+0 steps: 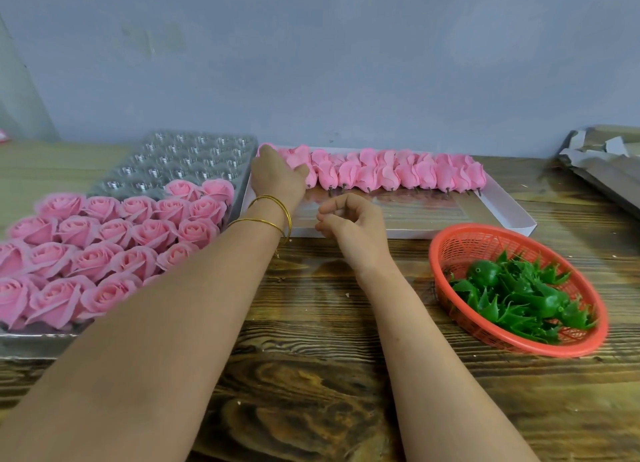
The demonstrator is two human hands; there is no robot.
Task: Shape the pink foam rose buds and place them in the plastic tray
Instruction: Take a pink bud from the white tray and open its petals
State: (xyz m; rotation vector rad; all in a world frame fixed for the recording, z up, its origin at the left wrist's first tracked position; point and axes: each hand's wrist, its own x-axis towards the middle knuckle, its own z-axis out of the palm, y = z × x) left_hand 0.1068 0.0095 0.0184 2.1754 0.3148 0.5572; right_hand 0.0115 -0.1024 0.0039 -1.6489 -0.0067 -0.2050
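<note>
Closed pink foam rose buds [398, 174] lie in rows along the far side of a flat white box [498, 205]. My left hand [277, 176] reaches into the box's left end, its fingers round a pink bud [297, 156] there. My right hand [349, 224] hovers over the box's near edge with fingers loosely curled, holding nothing. On the left stands the clear plastic tray [194, 156]; its near cells hold several opened pink roses [104, 247], and its far cells are bare.
A red plastic basket [460, 247] with several green plastic calyxes [519, 295] sits at the right on the wooden table [311, 375]. Grey cardboard pieces [602, 163] lie at the far right. A grey wall runs behind the table.
</note>
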